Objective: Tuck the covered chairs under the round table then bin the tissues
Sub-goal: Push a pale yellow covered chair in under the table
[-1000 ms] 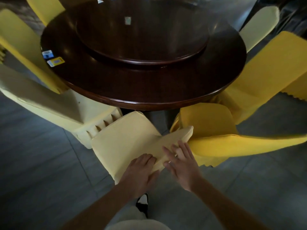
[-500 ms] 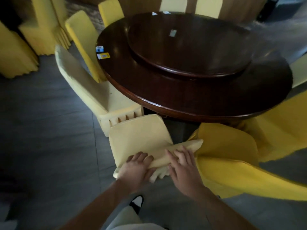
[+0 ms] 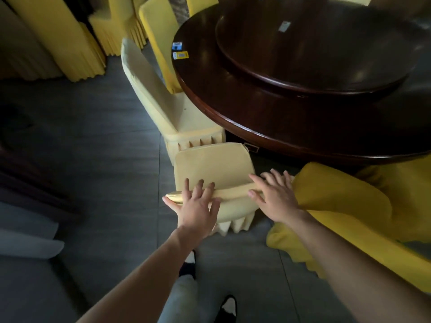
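A view from above, looking down at two bare forearms reaching forward from the bottom of the frame. Both hands rest on the top edge of the backrest of a pale yellow covered chair (image 3: 214,169) in the lower centre. The left hand (image 3: 197,206) lies flat with fingers spread, draped over the left part of the backrest, touching it without closing around it. The right hand (image 3: 276,197) lies the same way on the right end of the backrest, fingers extended and loose, not clenched. The chair's seat points toward the round table (image 3: 256,117), a dark polished wooden one that fills the upper right, and the seat's far edge sits just at the table's rim. A raised round turntable (image 3: 314,50) sits on the tabletop. Two small packets (image 3: 180,51), one blue and one yellow, lie near the table's left edge.

Just beyond the held chair stands a second pale covered chair (image 3: 161,94), its seat partly under the table. A bright yellow covered chair (image 3: 345,206) crowds the lower right, touching the right wrist. More yellow chairs (image 3: 58,38) stand in the upper left. The floor is dark grey tile (image 3: 93,148). Black and white shoes (image 3: 229,307) show at the bottom.
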